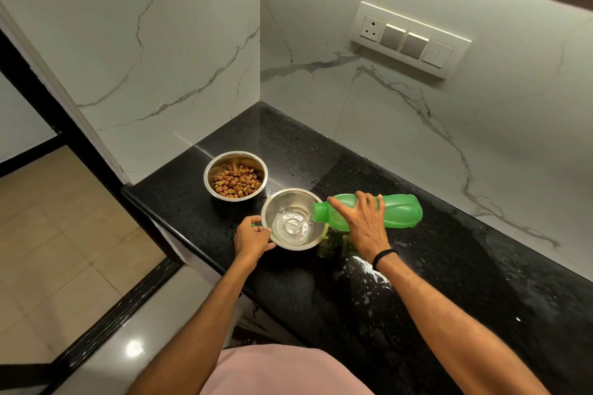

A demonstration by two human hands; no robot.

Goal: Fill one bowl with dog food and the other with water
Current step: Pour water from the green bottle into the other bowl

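Black granite counter (pixel 288 144) in a corner of marble walls (pixel 179 42). Rear steel bowl (pixel 237 159) holds brown dog food (pixel 236 181); just beside it, near steel bowl (pixel 288 199) holds shallow water (pixel 290 229). Right hand (pixel 362 221) wraps a tilted, uncapped green bottle (pixel 398 210) pouring into the near bowl; left hand (pixel 252 236) curls round its rim.

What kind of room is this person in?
Probably a home kitchen corner: a black stone countertop, marble-look wall tiles, and a switch and socket panel on the wall. The right hand tips a green bottle over the water bowl that the left hand grips.
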